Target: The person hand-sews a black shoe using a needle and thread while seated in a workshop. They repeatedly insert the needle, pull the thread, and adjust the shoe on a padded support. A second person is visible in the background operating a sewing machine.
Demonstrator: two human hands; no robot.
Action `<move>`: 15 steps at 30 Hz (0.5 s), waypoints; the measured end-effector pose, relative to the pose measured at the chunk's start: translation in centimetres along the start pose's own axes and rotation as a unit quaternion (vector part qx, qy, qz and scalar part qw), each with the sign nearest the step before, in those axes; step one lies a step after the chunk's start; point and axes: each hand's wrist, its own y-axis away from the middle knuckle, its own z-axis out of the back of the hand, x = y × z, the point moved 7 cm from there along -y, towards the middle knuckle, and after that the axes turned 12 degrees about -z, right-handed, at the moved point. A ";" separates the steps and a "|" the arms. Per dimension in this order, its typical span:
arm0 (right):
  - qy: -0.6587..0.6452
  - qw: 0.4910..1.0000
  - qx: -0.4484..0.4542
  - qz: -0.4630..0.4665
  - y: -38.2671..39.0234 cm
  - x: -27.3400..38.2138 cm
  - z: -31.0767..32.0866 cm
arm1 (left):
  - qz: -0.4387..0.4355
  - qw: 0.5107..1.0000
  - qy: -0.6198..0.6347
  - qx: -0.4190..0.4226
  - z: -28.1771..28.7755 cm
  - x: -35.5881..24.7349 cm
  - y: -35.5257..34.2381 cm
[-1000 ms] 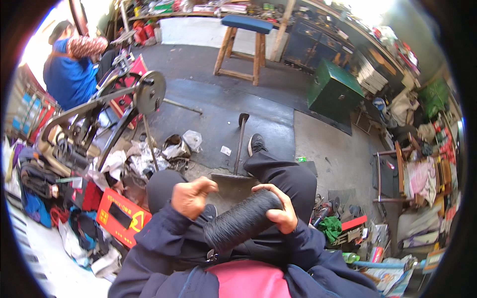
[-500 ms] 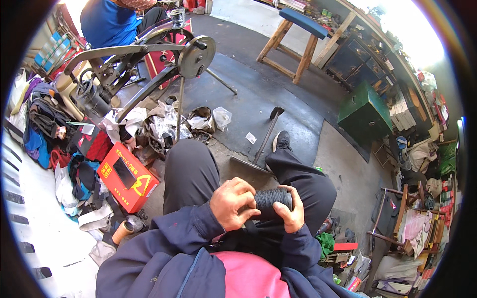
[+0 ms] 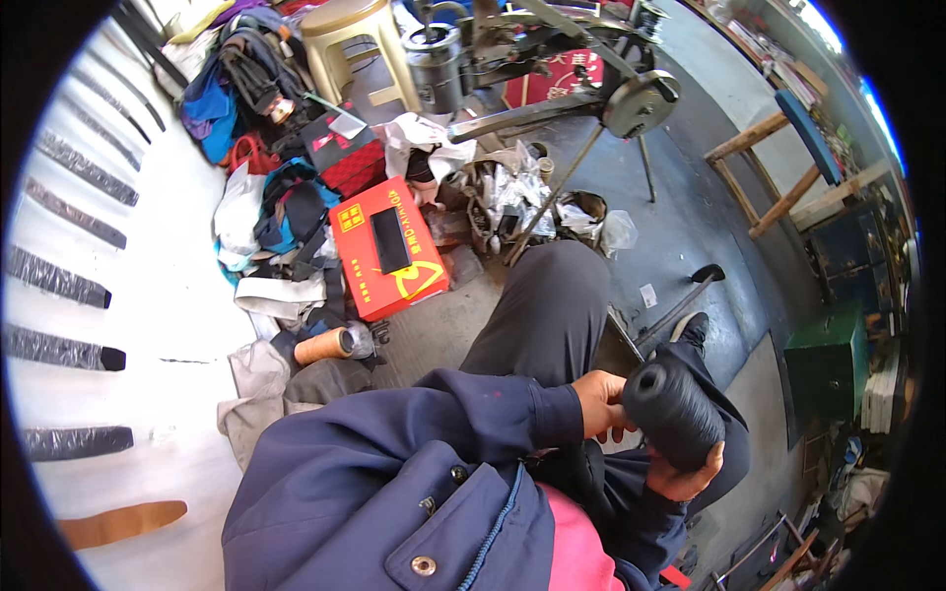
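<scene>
A large spool of black thread is tilted over my lap, its end with a dark centre hole turned up toward me. My right hand holds it from below, fingers and thumb wrapped round its lower end. My left hand is at the spool's upper left side with fingers curled against it; the fingertips are partly hidden by the spool. Both dark sleeves reach in from below, and my bent knee is just beyond the left hand.
Left of my knee lies a red box with a black phone-like slab on it. An orange-brown thread cone lies nearer. A metal hand-cranked machine stands ahead. A beige stool, blue-topped wooden stool and green box stand around.
The view has swung left, so the surroundings appear shifted right. The spool has turned from lying sideways to tilted end-up, with my right hand now under it and my left at its side.
</scene>
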 end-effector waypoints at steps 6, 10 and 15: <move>0.106 0.980 -0.170 -0.008 -0.1 -1.2 3.3 | -0.379 0.838 -0.392 -0.025 0.0 -5.8 2.9; 0.186 0.967 -0.169 -0.040 -0.4 -1.7 3.3 | -0.486 0.723 -0.491 -0.017 -0.9 -8.4 4.5; 0.323 0.946 -0.030 0.003 -0.3 -1.6 -0.6 | -0.454 0.747 -0.483 -0.057 0.8 -10.6 4.3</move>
